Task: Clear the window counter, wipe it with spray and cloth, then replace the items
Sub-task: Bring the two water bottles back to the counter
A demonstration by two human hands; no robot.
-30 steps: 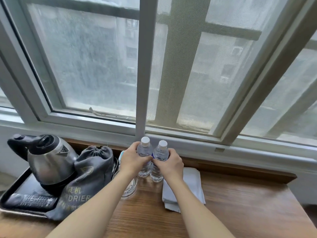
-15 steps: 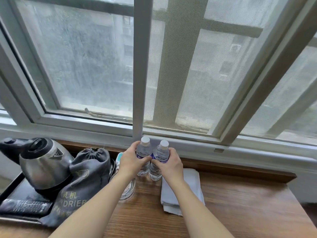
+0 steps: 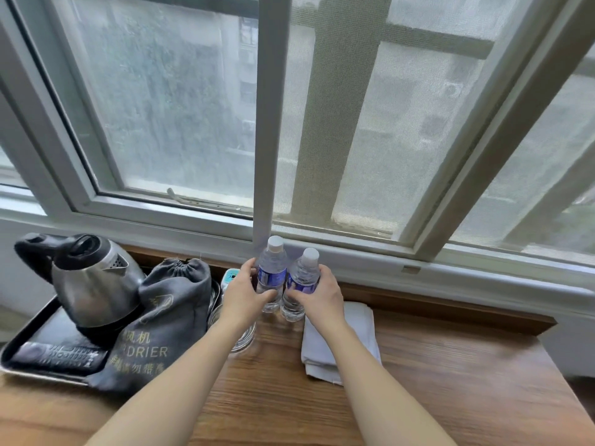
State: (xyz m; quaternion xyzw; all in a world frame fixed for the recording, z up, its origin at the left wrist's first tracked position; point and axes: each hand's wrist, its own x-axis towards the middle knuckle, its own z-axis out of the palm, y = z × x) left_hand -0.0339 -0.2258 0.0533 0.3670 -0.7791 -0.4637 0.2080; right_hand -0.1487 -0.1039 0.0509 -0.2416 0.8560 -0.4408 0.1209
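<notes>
Head view: two clear water bottles with white caps and blue labels stand upright side by side at the back of the wooden bench point(image 3: 450, 397), close under the window frame point(image 3: 267, 123). The left hand point(image 3: 243, 296) is curled round the left bottle point(image 3: 272, 275), thumb across the front below the label and fingers wrapped behind it. The right hand point(image 3: 317, 296) grips the right bottle point(image 3: 302, 278) in the same way from the other side, thumb at the front near the label. The two bottles are just beside each other, nearly touching; whether their bases rest on the bench or are slightly raised cannot be told.

Beneath the right forearm lies a folded white cloth point(image 3: 360, 333), flat on the bench just right of the bottles. Under the left wrist sits a clear glass point(image 3: 243, 339), partly hidden by the arm. Behind that hand a small white and teal object point(image 3: 231, 275) peeks out, too hidden to name.

At the left, a dark tray point(image 3: 29, 333) holds a steel kettle point(image 3: 96, 284) with a black lid and handle, and a remote control point(image 3: 61, 357) lying flat at the tray's front. A grey drawstring bag point(image 3: 167, 317) printed with "DRIER" leans against the kettle and hangs over the tray's right edge.
</notes>
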